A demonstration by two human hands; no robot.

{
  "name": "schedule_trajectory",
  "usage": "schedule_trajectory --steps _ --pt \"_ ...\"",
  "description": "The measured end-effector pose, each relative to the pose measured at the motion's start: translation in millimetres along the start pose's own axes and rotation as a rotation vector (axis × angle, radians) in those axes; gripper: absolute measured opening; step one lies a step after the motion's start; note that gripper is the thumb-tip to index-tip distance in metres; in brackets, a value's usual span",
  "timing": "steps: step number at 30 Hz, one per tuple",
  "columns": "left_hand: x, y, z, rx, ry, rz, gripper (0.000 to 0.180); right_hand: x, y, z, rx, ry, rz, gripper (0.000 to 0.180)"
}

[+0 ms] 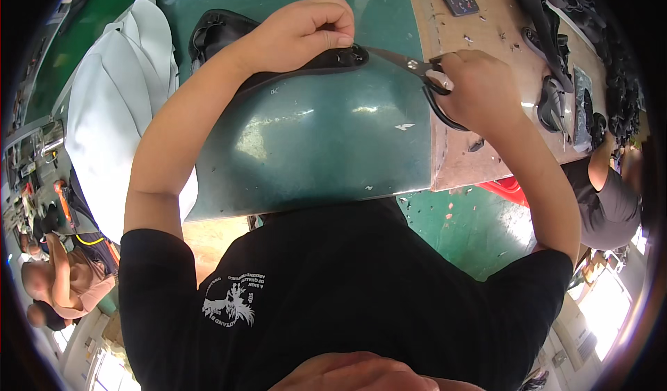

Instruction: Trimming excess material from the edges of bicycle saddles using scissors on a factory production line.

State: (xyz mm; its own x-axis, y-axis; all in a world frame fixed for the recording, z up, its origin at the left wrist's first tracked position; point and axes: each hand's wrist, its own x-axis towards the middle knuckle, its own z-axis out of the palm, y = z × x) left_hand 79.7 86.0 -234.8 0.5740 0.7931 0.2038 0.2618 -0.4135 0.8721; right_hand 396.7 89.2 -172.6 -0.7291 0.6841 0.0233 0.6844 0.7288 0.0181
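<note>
Black shirt (347,287) nearest; right hand (476,89) hides scissors (417,68) handles.

A workshop, likely for shoe parts. A worn green cutting mat (313,141) covers the bench centre. Black cut pieces (556,16) pile at upper right; other workers sit along the frame's edges.

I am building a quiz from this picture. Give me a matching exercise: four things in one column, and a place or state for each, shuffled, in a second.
Things:
1. left hand
2. right hand
3. white cloth
4. green mat

Places or states:
A. lies flat under the work
B. fingers through the scissors handles
C. piled at the left edge of the bench
D. presses down on the black shoe piece

Pairs: 1-D, 2-B, 3-C, 4-A
</note>
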Motion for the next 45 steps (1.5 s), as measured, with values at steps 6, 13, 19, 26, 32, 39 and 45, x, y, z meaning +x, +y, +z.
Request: schedule_trajectory --steps 6,13,19,26,32,39,45 --pt "-1 -7 -16 -0.161 -0.167 0.010 0.011 -7 -11 -3 0.033 0.012 0.003 0.026" --pt "3 -5 -16 -0.196 -0.157 -0.058 0.012 15 -11 0 -0.044 0.042 -0.032 0.024" --pt "0 -10 -13 -0.258 -0.112 -0.103 0.011 23 -2 -7 -0.011 0.051 -0.091 0.027" --pt "0 -10 -10 -0.245 -0.106 -0.088 0.011 29 -7 -8 -0.039 -0.058 -0.127 0.025" --pt "1 -7 -8 -0.224 -0.085 -0.113 0.012 44 7 3 -0.040 -0.118 -0.205 0.023" --pt "1 -12 -10 -0.406 -0.058 -0.150 0.013 37 14 2 0.019 -0.038 -0.167 0.027" --pt "-1 -13 -11 -0.414 -0.048 -0.160 0.014 30 5 -2 0.067 0.029 -0.164 0.028"
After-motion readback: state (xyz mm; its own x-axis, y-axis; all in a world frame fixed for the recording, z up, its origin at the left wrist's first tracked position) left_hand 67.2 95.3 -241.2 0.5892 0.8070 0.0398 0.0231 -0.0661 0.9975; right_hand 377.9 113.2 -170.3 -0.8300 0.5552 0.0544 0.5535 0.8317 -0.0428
